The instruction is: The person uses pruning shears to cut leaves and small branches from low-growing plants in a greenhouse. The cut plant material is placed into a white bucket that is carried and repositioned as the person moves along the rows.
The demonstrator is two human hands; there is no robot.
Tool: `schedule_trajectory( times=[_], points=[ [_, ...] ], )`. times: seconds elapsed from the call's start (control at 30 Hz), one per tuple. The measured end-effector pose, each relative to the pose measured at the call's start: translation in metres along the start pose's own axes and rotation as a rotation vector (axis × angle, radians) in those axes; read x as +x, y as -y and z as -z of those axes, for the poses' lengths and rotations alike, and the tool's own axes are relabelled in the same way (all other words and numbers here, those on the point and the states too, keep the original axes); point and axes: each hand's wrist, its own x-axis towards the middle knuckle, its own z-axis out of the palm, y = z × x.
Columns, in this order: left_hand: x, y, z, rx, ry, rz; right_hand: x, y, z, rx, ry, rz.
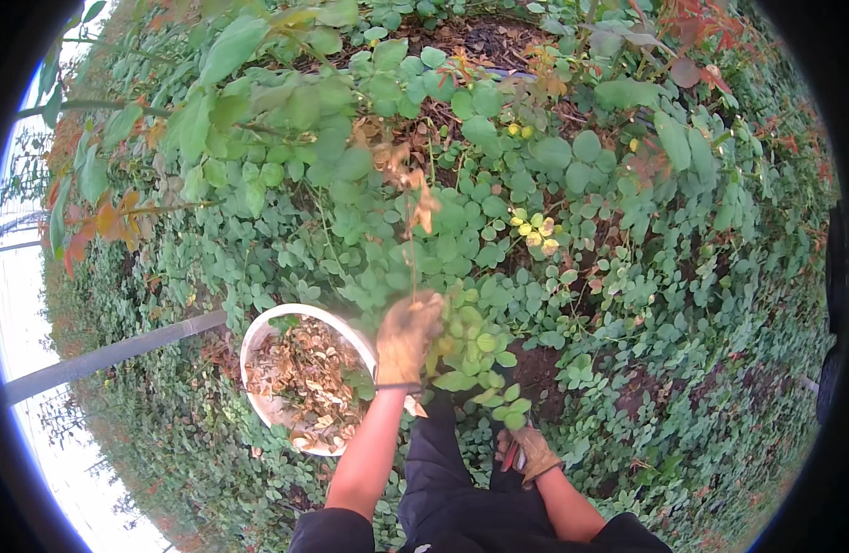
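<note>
My left hand (411,335), in a tan work glove, is closed around a thin dry stem (413,266). Withered brown leaves (421,200) cling to the upper part of that stem. Pale green leafy shoots (476,352) lie just right of the glove; whether the hand also grips them I cannot tell. Lower down, near my thigh, my gloved right hand (535,453) holds a red-handled tool (511,457), probably pruning shears, largely covered by the fingers. A white bucket (258,332) stands left of my left forearm. Inside it are dry leaves and clippings (314,377).
Dense rose-like bushes (673,290) surround me. Leafy branches (210,117) reach across the upper left, close to the camera. A grey pole (120,352) juts in from the left. Beyond the bushes, a dark hose or pipe (507,73) runs along the soil.
</note>
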Motion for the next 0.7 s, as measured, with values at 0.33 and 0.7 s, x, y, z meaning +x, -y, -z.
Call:
schedule_trajectory(
  times=[0.33,0.7],
  points=[
    [-0.101,0.070,0.118,0.000,-0.227,-0.321,-0.011,0.016,-0.042,-0.247,-0.066,-0.012],
    [-0.169,0.139,0.241,-0.171,-0.509,0.169,0.031,-0.009,-0.115,-1.466,0.077,-0.065]
  ],
)
